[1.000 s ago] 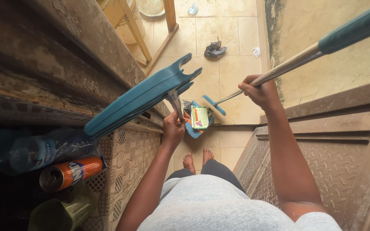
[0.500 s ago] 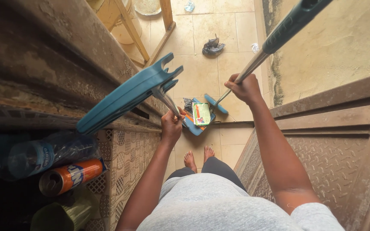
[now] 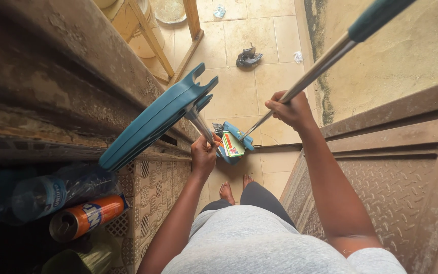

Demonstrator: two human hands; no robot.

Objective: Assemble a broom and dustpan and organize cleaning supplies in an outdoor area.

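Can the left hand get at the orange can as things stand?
Probably not: the left hand is closed around a metal handle, and the orange can lies low beside the person, under a plastic bottle, so it would first have to let go.
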